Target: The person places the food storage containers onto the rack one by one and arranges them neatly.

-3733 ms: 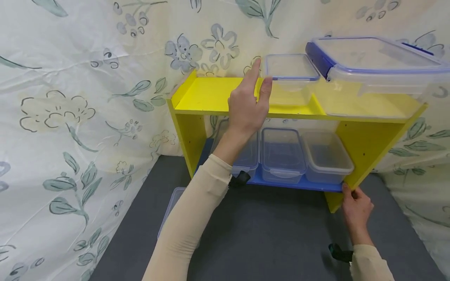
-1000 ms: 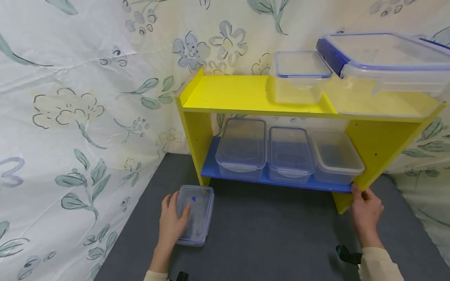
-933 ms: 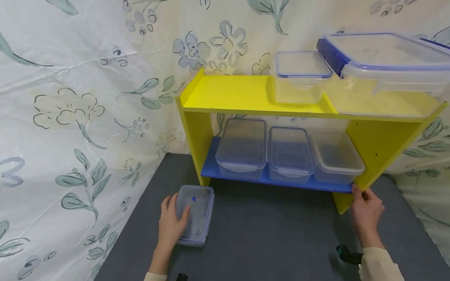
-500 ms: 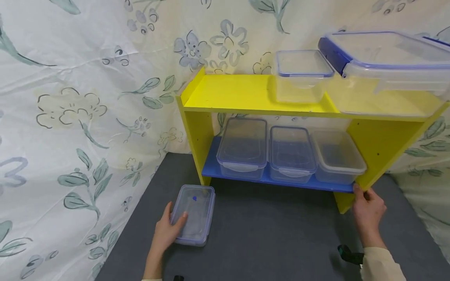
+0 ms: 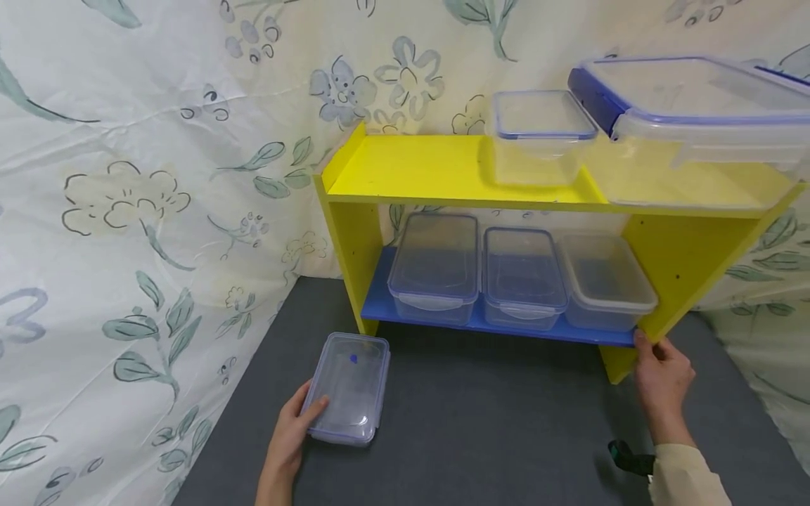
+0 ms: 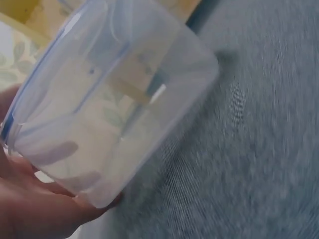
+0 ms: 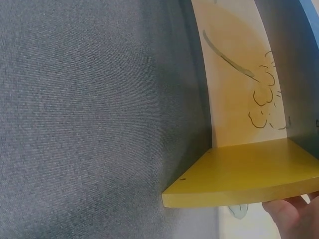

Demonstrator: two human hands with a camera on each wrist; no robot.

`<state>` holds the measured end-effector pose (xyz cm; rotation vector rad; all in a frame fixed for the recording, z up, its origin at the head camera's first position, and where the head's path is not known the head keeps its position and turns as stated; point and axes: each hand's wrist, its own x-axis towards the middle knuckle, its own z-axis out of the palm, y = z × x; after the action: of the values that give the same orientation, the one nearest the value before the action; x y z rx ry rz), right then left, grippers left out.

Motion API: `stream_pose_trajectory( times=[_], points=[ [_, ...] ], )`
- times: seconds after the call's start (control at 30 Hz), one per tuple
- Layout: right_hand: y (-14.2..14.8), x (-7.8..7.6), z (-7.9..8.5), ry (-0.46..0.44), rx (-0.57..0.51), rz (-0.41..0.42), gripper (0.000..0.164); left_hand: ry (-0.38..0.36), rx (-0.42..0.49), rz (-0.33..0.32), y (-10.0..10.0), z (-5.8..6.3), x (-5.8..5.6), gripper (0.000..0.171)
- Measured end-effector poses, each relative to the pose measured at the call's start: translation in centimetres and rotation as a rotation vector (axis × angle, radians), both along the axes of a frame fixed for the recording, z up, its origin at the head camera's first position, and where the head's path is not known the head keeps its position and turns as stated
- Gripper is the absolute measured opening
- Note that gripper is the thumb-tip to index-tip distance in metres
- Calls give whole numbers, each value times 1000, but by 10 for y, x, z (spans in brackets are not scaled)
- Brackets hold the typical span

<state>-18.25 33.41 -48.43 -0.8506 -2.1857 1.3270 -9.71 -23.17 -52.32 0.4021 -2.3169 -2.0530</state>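
A clear food container (image 5: 351,386) with a blue-rimmed lid and a small blue mark is in front of the shelf, at the left. My left hand (image 5: 287,439) grips its near left side, thumb over the lid's edge. In the left wrist view, the container (image 6: 114,99) is tilted beside the dark surface, with fingers (image 6: 55,152) visible through its wall. Whether it touches the surface, I cannot tell. At the lower right of the yellow and blue shelf (image 5: 468,200), my right hand (image 5: 663,379) pinches the side panel where the blue board meets it.
Several clear containers stand on the shelf: a small one (image 5: 543,137) and a large one (image 5: 696,126) on top, and a row below, including a left container (image 5: 435,260), a middle one (image 5: 525,270) and a right one (image 5: 607,281). Patterned cloth (image 5: 158,211) hangs behind the dark table (image 5: 481,429).
My left hand came down from the top shelf to the container, slid to its near left corner and closed around it. The container has shifted slightly right. My right hand stays on the shelf.
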Motion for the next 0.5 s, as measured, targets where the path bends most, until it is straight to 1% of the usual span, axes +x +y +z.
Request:
stream_pose_trajectory(
  times=[0.07, 0.17, 0.23, 0.37, 0.43, 0.5],
  points=[
    [0, 0, 0, 2, 10, -2, 48, 2, 19, -1, 2, 4, 3, 61],
    [0, 1, -1, 13, 14, -2, 48, -4, 41, -28, 6, 11, 6, 61],
    [1, 1, -1, 18, 6, -3, 47, -17, 54, -63, 8, 15, 8, 62],
    [3, 0, -1, 9, -4, -11, 48, -36, 120, -163, 12, 20, 11, 69],
    [3, 0, -1, 0, 9, -8, 48, -24, 152, -205, 13, 20, 13, 73],
    [2, 0, -2, -7, 9, 5, 49, 4, 178, -229, 13, 20, 15, 74]
  ],
)
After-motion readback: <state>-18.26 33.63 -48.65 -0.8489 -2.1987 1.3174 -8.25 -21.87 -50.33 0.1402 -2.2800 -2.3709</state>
